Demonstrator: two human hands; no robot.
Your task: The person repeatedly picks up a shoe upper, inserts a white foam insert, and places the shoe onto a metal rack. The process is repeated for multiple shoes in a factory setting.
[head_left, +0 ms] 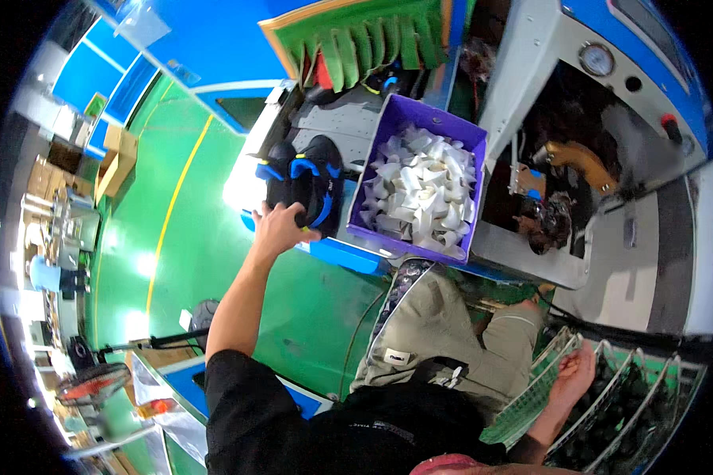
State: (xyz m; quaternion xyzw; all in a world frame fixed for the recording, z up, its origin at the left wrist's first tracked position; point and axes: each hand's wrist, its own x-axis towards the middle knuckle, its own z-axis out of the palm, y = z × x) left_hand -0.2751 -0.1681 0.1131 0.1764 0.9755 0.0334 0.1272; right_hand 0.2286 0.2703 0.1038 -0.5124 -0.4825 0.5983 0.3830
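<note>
At 9 o'clock, far off, stands a person in a pale blue top (47,274); at 8 o'clock is a fan (93,385) with an orange-red centre. Just left of centre, toward 9 o'clock, is the left hand (277,229), thumb and fingers spread at the near end of a pair of black shoes (303,190) with blue trim; I cannot tell whether it touches them. The shoes lie toward half past 10, any marks too small to read. Near 6 o'clock, the black shirt (317,431) bears a faint, unreadable print; toward half past 5, the khaki trousers (428,328) carry a small white patch with dark lettering. At 1 to 2 o'clock, a purple bin (480,170) holds white curled pieces (421,190). At 4 o'clock, well apart from the left, the right hand (574,374) has curled fingers by a ribbed rack (524,389); its grip cannot be told. At 2 o'clock is a round gauge (596,58), its markings illegible.
</note>
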